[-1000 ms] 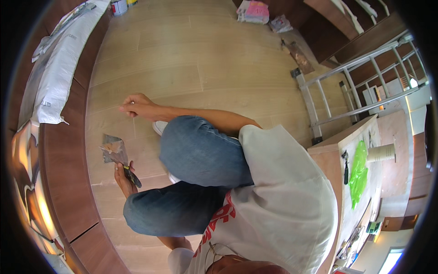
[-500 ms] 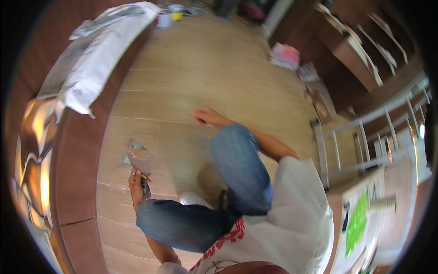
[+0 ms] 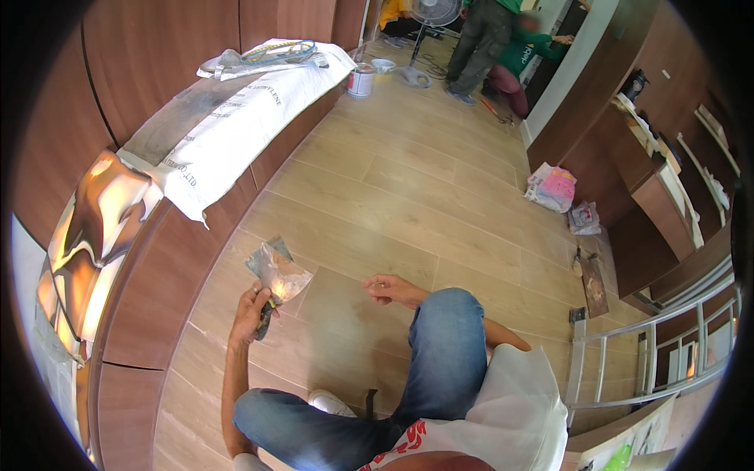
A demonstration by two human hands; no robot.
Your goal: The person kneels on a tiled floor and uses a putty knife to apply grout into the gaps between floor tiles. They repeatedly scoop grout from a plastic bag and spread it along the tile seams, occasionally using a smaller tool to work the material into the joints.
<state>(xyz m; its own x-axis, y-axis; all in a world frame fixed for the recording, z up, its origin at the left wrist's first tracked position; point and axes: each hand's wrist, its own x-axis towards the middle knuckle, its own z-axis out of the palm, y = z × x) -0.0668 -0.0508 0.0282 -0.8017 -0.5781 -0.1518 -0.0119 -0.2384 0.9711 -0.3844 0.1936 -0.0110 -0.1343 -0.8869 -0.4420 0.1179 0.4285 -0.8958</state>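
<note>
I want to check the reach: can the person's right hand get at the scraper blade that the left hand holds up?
Probably yes. The right hand is free above bare floor, beside the scraper in the left hand; nothing lies between them.

Floor: light wood-look planks (image 3: 440, 180).
Left side: brown wooden cabinets (image 3: 157, 71), a white cloth (image 3: 236, 125) draped over the low counter.
Right side: dark shelves (image 3: 667, 180), metal ladder (image 3: 652, 353).
Far end: standing fan (image 3: 433, 16).

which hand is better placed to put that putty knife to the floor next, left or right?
Left, probably. The left hand already has the putty knife in its grip, blade raised just above the wooden floor. The right hand is empty, resting near the knee.
</note>
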